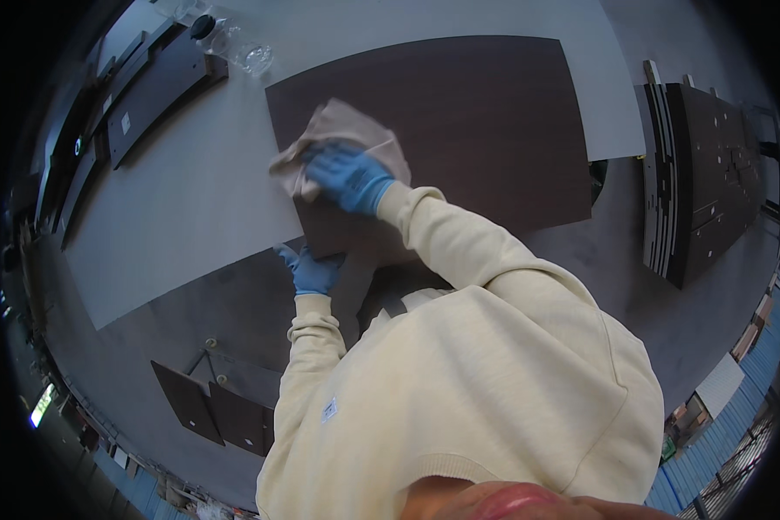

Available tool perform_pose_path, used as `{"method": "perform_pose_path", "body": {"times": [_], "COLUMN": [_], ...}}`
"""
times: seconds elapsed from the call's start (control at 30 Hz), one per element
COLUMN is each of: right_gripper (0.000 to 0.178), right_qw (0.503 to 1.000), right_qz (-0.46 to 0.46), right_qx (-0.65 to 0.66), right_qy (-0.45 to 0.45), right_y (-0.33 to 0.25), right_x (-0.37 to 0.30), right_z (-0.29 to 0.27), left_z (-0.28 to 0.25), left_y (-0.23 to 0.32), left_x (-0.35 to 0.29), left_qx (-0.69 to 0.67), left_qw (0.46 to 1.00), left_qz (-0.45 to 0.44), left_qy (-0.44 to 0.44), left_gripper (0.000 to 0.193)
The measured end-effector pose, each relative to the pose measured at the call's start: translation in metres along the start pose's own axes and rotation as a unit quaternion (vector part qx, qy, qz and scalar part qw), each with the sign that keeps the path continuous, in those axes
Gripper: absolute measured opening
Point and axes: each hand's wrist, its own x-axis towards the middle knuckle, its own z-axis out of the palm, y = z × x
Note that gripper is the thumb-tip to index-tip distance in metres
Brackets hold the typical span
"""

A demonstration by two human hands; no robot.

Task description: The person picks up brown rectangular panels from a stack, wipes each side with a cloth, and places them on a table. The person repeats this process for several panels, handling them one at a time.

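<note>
A large dark brown wood panel (459,130) lies flat on a pale table (191,217), reaching over its near edge. My right hand (347,176), in a blue glove, presses a crumpled beige cloth (355,126) against the panel's left part. Some of the cloth hangs past the panel's left edge. My left hand (310,271), also gloved in blue, grips the panel at its near left corner. Part of its fingers is hidden by the board.
At the table's far left stands a clear bottle with a black cap (234,43). Dark boards (160,95) lie along the left side. On the right rises a stack of dark panels (711,173). More boards (208,403) stand low at the near left, beside a wheeled frame.
</note>
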Motion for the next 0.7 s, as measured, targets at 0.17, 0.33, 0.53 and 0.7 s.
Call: {"method": "perform_pose_path", "body": {"times": [0.17,0.33,0.53,0.7], "right_gripper": [0.021,0.035,0.035,0.038], "right_qw": [0.925,0.845,0.917,0.979], "right_qz": [0.212,0.448,0.211,0.099], "right_qx": [-0.184,-0.094,-0.247,-0.129], "right_qy": [0.258,0.275,0.234,0.119], "right_y": [0.204,0.319,0.279,0.16], "right_x": [-0.089,-0.154,-0.03,0.099], "right_z": [-0.124,-0.211,-0.136,-0.025], "left_z": [0.014,0.008,0.033,0.038], "left_y": [0.0,-0.001,0.008,0.009], "left_x": [0.006,0.002,-0.012,-0.006], "left_qx": [0.021,0.022,-0.024,-0.084], "left_qw": [0.997,0.992,0.991,0.993], "left_qz": [-0.035,-0.007,-0.021,0.006], "left_qy": [0.072,0.127,0.132,0.088], "left_gripper": [0.056,0.057,0.047,0.049]}}
